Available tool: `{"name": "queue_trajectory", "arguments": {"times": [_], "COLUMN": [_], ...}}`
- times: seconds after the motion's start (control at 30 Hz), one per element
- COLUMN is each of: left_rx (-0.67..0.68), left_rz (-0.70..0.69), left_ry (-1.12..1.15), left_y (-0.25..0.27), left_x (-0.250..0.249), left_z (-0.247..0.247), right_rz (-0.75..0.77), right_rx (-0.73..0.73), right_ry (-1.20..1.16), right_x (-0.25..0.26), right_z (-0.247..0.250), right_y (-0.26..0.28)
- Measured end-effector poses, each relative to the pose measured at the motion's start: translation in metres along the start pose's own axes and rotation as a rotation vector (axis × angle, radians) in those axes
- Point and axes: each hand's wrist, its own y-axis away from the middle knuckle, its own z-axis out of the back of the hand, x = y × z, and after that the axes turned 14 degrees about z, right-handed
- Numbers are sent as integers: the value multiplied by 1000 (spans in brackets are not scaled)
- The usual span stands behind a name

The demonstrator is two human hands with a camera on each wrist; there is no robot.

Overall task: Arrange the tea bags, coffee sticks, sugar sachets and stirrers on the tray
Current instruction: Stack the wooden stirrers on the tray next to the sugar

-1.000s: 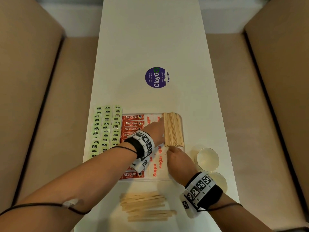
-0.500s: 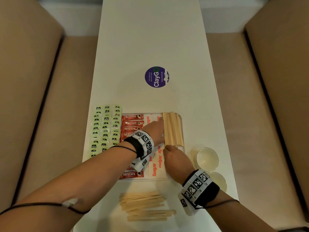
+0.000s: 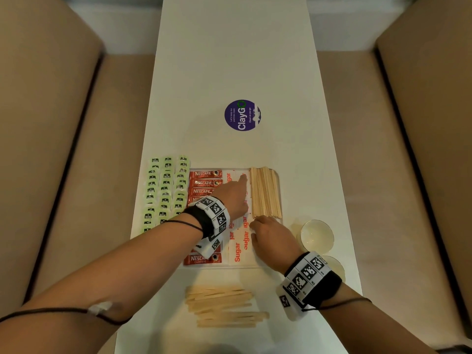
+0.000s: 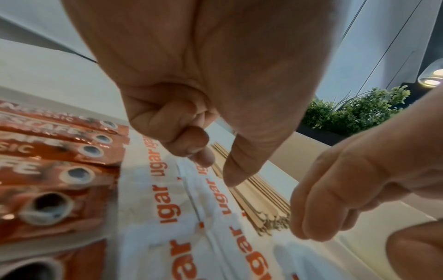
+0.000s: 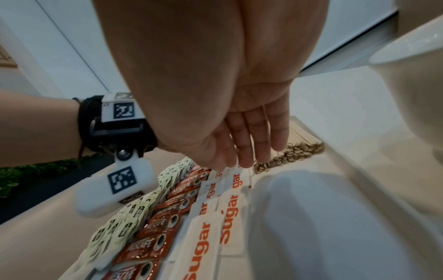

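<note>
A person's two hands square up a neat row of wooden stirrers [image 3: 265, 192] at the tray's [image 3: 255, 267] far right corner. The left hand [image 3: 233, 194], forefinger extended and other fingers curled, grasping nothing, lies along the row's left edge; the right hand [image 3: 270, 236], fingers straight and released, touches its near ends. Sugar sachets [image 3: 238, 247] and coffee sticks [image 3: 204, 182] fill the tray; tea bags [image 3: 166, 187] lie left of it, loose stirrers [image 3: 224, 306] on the surface nearer the person.

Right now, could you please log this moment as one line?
left hand: beside stirrers | right hand: squaring stirrer ends | loose stirrers: off tray
</note>
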Motion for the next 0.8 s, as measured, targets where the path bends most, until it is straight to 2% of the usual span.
{"name": "queue_trajectory", "arguments": {"times": [0.2,0.5,0.67,0.8], "left_rx": [-28,77,128,91], "left_rz": [-54,-124,-115,-144], "left_ry": [-49,-135,-166,-220], "left_y": [52,157,184,194], "left_x": [34,78,83,81], "left_z": [-3,-52,-91,-109], "right_rz": [137,311,349,371], "right_rx": [27,226,294,317], "right_ry": [-38,33,42,150], "right_x": [12,39,61,72], "right_z": [8,-21,-49,-69], "right_y": [23,59,72,75]}}
